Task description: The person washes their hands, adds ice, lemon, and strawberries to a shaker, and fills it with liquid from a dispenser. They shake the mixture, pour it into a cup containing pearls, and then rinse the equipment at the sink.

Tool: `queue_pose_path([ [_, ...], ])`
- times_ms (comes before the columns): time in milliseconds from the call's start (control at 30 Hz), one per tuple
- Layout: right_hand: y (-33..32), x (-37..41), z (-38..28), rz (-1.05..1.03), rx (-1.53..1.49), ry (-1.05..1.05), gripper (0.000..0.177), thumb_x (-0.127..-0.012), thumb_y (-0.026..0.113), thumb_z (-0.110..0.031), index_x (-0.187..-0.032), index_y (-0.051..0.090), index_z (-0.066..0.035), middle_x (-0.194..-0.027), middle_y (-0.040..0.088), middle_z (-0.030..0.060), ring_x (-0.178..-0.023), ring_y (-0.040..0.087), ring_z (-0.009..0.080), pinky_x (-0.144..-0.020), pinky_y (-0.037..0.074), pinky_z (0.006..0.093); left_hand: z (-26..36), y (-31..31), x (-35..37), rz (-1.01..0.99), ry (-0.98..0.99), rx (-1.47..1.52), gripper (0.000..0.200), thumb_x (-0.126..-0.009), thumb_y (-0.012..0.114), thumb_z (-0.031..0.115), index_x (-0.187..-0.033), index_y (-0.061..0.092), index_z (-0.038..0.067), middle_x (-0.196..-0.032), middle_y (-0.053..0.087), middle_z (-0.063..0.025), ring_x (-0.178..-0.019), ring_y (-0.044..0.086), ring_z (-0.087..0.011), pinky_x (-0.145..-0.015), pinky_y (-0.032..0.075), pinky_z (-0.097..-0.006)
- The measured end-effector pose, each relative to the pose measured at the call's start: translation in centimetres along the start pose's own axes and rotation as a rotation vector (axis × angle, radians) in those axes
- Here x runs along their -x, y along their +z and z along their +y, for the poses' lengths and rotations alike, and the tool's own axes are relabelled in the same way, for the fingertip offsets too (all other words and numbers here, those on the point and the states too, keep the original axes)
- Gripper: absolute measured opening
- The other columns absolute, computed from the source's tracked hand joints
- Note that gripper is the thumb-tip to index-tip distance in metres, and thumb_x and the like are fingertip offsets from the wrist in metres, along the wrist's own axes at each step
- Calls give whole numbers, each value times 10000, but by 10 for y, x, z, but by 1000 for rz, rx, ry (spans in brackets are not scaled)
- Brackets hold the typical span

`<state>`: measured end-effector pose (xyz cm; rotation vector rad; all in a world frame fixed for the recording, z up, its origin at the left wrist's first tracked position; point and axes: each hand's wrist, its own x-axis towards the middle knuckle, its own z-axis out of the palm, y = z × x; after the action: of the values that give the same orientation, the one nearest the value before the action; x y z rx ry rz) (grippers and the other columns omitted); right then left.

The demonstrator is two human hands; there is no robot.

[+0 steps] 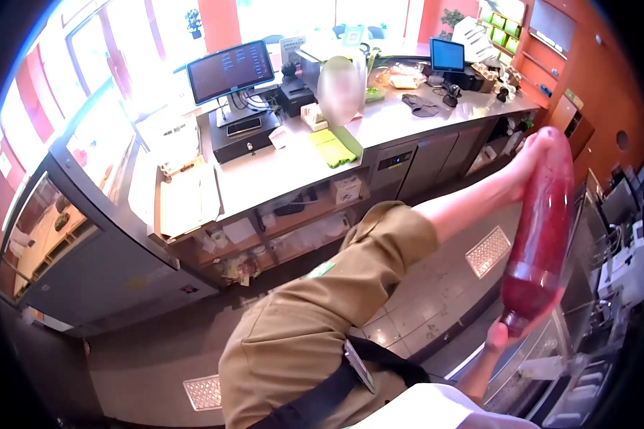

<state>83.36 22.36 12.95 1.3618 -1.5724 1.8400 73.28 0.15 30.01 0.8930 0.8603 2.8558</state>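
Note:
A large clear bottle of dark red liquid (pixel 540 222) is held up at the right side of the view, tilted, with its narrow neck low and its broad end high. My left hand (pixel 531 166) holds the upper, broad end, and the arm reaches there in a brown sleeve. My right hand (pixel 506 334) is closed round the lower end by the neck. Part of its fingers is hidden behind the bottle.
A steel counter (pixel 386 136) runs across the back with a monitor (pixel 230 71), a black cash drawer (pixel 247 136), green packets (pixel 330 148) and a smaller screen (pixel 447 55). A grey cabinet (pixel 86 243) stands left. Metal equipment (pixel 587 357) lines the right edge.

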Motion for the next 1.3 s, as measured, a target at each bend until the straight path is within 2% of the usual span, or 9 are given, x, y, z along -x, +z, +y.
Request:
queue_pose_path([
  [167,30,-22,39,-1,-13,-42,1043,-659,687,-494,-1378,57,-79,-1401,208,144,-1248,305,276,-1015,287,424,3,5,43,-402,348,-81,774,-768,569,429,-1382,158,197,-1315,343,-57,-1182,376,-195,-1030,253,-341],
  [267,33,-24,43,16,-4,7,1023,-670,678,-493,-1377,69,-76,-1399,215,143,-1247,307,273,-1016,287,422,15,-20,-11,166,-5,-166,667,-783,544,383,-1338,204,240,-1280,357,-78,-1101,425,-210,-932,381,-348],
  [433,31,-25,53,17,11,6,990,-688,662,-491,-1376,89,-71,-1395,228,141,-1247,310,268,-1017,287,418,16,-6,33,-340,464,-112,699,-751,585,476,-1267,263,133,-1243,407,-72,-1116,438,-203,-938,367,-358],
  [567,29,-23,40,62,63,52,964,-702,650,-489,-1375,105,-66,-1392,239,139,-1247,312,264,-1018,287,415,19,-66,-38,232,92,-150,635,-771,573,428,-1266,271,169,-1168,444,-125,-1009,506,-217,-828,453,-365],
  [700,23,-13,28,87,130,29,938,-716,637,-487,-1374,121,-62,-1389,249,138,-1247,314,260,-1020,288,412,20,-26,15,-243,364,85,586,-802,536,310,-1294,234,206,-1165,434,-95,-1051,475,-212,-867,442,-392],
  [867,27,-17,16,136,204,50,907,-734,622,-485,-1373,141,-57,-1385,262,136,-1246,316,255,-1021,288,408,8,-45,-45,146,23,-52,508,-831,499,328,-1269,258,242,-1154,439,-117,-982,486,-239,-825,452,-419],
  [1033,27,-28,18,133,266,-18,876,-752,606,-483,-1371,161,-51,-1381,275,134,-1246,319,250,-1023,288,404,0,-33,-5,-385,287,245,544,-834,517,372,-1288,272,199,-1224,429,-75,-1077,474,-232,-878,430,-380],
  [1233,22,-36,14,168,327,-37,841,-773,587,-480,-1370,185,-45,-1376,290,132,-1246,322,244,-1024,288,400,-3,-21,-10,161,184,115,552,-820,465,472,-1185,435,59,-1055,554,-117,-842,572,-231,-773,478,-369],
  [1300,27,-50,15,146,360,-90,829,-781,581,-479,-1369,193,-43,-1374,295,131,-1246,323,242,-1025,288,398,-16,-41,-1,-99,276,257,627,-775,507,517,-1242,385,116,-1129,522,-107,-943,557,-227,-814,470,-374],
])
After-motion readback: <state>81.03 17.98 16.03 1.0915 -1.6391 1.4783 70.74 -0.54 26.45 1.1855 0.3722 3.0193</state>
